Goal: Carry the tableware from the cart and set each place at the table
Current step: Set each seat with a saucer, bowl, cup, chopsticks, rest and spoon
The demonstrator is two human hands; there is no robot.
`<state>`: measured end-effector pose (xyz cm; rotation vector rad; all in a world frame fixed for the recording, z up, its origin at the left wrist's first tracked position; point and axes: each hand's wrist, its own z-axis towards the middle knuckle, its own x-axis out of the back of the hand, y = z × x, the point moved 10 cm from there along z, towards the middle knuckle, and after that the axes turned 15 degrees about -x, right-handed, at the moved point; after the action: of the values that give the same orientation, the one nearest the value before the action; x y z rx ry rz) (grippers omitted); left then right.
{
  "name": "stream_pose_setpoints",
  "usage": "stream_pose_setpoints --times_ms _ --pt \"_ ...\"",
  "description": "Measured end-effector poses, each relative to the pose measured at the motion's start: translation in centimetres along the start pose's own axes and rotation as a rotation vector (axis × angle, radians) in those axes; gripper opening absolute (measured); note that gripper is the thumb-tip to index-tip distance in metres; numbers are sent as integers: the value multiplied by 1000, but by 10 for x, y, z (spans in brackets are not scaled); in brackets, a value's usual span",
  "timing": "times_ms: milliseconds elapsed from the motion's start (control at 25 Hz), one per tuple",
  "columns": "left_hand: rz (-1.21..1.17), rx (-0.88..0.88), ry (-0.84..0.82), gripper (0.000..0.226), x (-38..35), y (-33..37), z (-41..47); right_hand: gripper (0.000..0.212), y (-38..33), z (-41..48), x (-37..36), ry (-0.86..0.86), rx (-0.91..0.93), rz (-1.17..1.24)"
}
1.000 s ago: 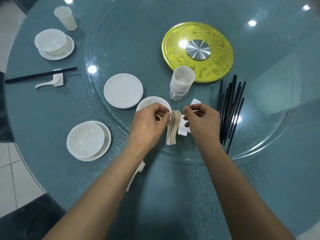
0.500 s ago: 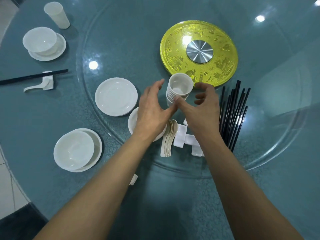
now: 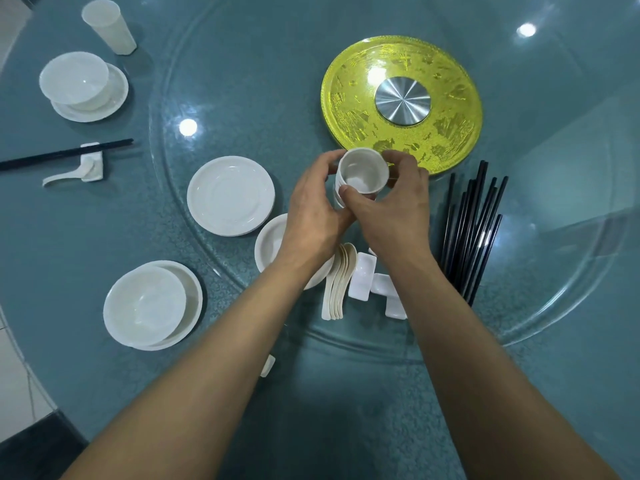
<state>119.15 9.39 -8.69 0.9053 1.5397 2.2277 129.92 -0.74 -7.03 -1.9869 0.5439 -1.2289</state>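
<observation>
The task looks to be in its early part, judging by what lies on the table (image 3: 311, 427). At the far left edge one place seems complete: a far bowl (image 3: 74, 81) on its saucer, a lone cup (image 3: 109, 27) beyond it, and a chopstick pair (image 3: 65, 154) laid across a rest, with a spoon (image 3: 69, 174) just beside. At the near left edge a second place has only a near bowl (image 3: 145, 304) on its plate. A small white piece (image 3: 268, 365) by the left forearm may be a rest, but it is mostly hidden. As far as can be seen, this place lacks a cup, spoon and chopsticks. The stock sits toward the near edge of the glass turntable (image 3: 242, 81): a spare plate (image 3: 230, 195), a spare bowl (image 3: 268, 247) partly under the left wrist, nested spoons (image 3: 337, 282), rests (image 3: 362, 277), a chopstick bundle (image 3: 467, 230) to the right, and the cup stack (image 3: 362, 174) just before the yellow disc (image 3: 401, 105). Both hands are on the cup stack. The left hand (image 3: 311, 216) curls round its left side, and the right hand (image 3: 391, 202) pinches it near the rim, thumb in front and fingers behind. I judge that the top cup is being parted off for the near place. The table's other edges are out of view, so the number of places left cannot be told, though the stock suggests several.
</observation>
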Motion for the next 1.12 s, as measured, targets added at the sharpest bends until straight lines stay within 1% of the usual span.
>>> stream_pose_setpoints --times_ms 240,520,680,880,1040,1120 --pt "-54 30 2 51 0 -2 2 72 -8 4 0 24 16 -120" --pt "-129 44 -13 54 -5 0 -3 67 -17 1 7 33 45 -199" --pt "-135 69 15 52 -4 1 -5 68 -22 2 14 30 13 -107" --pt "-91 83 36 52 -3 6 -7 67 -26 -6 21 36 18 -81" --pt "-63 64 -1 63 -4 13 -7 67 -34 -17 27 50 56 -52" --pt "-69 23 -11 70 -4 22 -8 68 -38 -22 31 68 74 -32"
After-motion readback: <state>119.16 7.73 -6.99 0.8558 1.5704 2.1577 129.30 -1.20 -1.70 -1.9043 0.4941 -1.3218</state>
